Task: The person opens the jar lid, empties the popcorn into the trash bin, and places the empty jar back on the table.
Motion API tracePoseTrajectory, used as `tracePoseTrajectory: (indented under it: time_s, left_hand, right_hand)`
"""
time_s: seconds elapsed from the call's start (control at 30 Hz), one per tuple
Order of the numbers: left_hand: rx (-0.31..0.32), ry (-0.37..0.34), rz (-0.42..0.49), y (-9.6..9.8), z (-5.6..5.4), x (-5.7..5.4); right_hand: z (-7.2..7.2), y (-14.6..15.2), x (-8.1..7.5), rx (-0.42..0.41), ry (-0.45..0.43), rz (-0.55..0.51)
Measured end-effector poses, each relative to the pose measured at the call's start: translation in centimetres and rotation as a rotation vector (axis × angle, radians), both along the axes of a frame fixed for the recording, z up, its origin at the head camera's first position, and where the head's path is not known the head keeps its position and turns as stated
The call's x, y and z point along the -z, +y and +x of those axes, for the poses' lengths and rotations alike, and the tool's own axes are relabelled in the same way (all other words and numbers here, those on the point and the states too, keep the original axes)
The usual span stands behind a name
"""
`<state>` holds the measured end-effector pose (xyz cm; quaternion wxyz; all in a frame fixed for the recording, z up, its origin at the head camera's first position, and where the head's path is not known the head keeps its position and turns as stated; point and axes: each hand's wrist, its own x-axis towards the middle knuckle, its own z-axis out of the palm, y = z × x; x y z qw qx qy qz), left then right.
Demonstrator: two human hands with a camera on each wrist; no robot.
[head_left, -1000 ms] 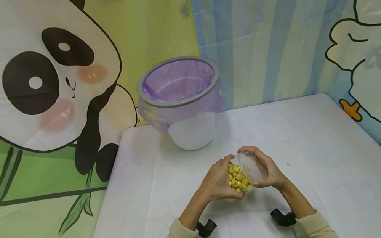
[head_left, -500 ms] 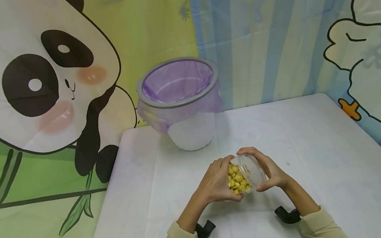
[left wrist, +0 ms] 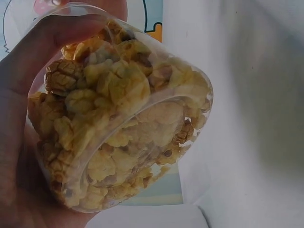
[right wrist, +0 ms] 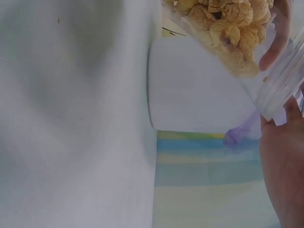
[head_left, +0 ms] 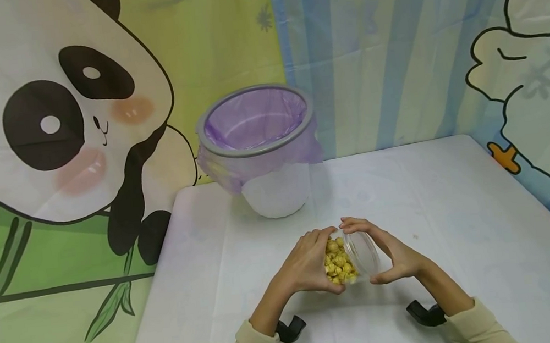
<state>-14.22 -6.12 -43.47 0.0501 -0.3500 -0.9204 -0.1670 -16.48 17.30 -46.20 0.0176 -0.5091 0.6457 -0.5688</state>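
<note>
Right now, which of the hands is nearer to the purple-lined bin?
Left. The left hand, round the popcorn jar, is in front of the bin, slightly rightward; the right hand is farther right.

Popcorn [head_left: 337, 262] partly hidden, apparently by fingers [head_left: 315, 238]

— How is the head view lit?
— The white table [head_left: 432, 206] is evenly lit; soft shadows are cast near the left hand [head_left: 306, 262], the right hand [head_left: 399, 254] and the bin [head_left: 277, 190]. The source cannot be told.
— And the wrist views?
— Both are dimmed. In the left one, the left hand is darkened and pale reflections are caught on the clear container [left wrist: 142, 105]. In the right one, grey shadow is spread over the white table and the striped backdrop [right wrist: 209, 180] is blurred.
</note>
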Motion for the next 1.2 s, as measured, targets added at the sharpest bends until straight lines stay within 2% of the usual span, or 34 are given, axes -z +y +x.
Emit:
tracePoseTrajectory:
  time_s: [0.23, 0.37, 0.47, 0.67, 0.9, 0.97, 1.03, 1.2]
  left_hand:
    - [0.012, 0.0, -0.015, -0.2, 0.0, -0.5]
    - [0.02, -0.025, -0.019, -0.4, -0.1, -0.8]
    - [0.033, -0.051, -0.028, -0.7, -0.2, -1.0]
    - [0.076, -0.074, -0.024, -0.9, -0.5, -1.2]
    - [0.04, -0.06, -0.025, -1.0, -0.5, -1.5]
    - [0.022, -0.035, -0.031, -1.0, -0.5, -1.6]
    - [0.009, -0.002, -0.036, -1.0, -0.4, -1.7]
    - [-0.014, 0.051, -0.043, -0.9, -0.4, -2.0]
  right_hand:
    - [0.1, -0.2, -0.3, -0.025, 0.057, -0.001]
    - [0.3, -0.4, -0.6, -0.024, 0.079, 0.007]
    - [0.9, -0.6, -1.4, -0.016, 0.095, 0.011]
    - [2.3, -1.2, -4.1, -0.004, 0.13, 0.015]
    - [2.7, -1.5, -4.9, -0.009, 0.182, 0.034]
    - [2.8, -1.5, -4.8, 0.004, 0.172, 0.048]
    - [2.9, -1.5, -4.7, 0.048, 0.125, 0.066]
    - [2.8, -1.1, -3.2, 0.256, -0.061, 0.138]
